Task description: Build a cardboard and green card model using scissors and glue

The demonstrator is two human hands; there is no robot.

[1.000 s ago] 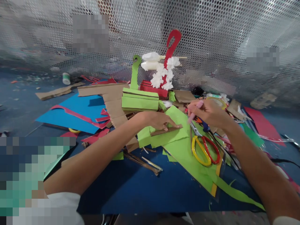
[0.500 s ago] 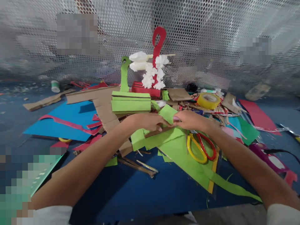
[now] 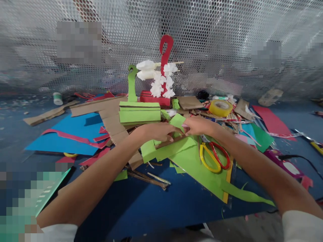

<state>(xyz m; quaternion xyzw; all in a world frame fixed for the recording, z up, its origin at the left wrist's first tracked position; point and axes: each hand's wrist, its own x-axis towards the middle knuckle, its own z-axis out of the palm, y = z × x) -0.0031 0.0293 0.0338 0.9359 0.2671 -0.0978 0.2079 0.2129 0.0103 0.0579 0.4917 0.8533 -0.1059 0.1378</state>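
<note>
- The left hand has its fingers bent, tips against a narrow brown cardboard strip; whether they pinch or only press it, I cannot tell.
- The right hand has its fingers drawn together just beside the left fingertips, near the strip's right end; something pinkish shows there, too small to name, and its grip cannot be told.
- Beneath the fingers, the strip lies on a light-green paper sheet.
- Right of the fingers and nearer the body, metal scissors with one yellow and one red handle block that side, lying on a larger green sheet.
- Below the left fingers lie thin brown sticks; past them the blue surface runs between the forearms to its near edge.
- Just beyond the left fingers, a light-green, ridged box-like body stands in the way.
- Beyond the right fingers sits a yellow tape roll.
- Well left lies a bright-blue sheet.
- Farthest from the fingers, behind a red hook-topped upright, a perforated metal screen bounds the far side.
</note>
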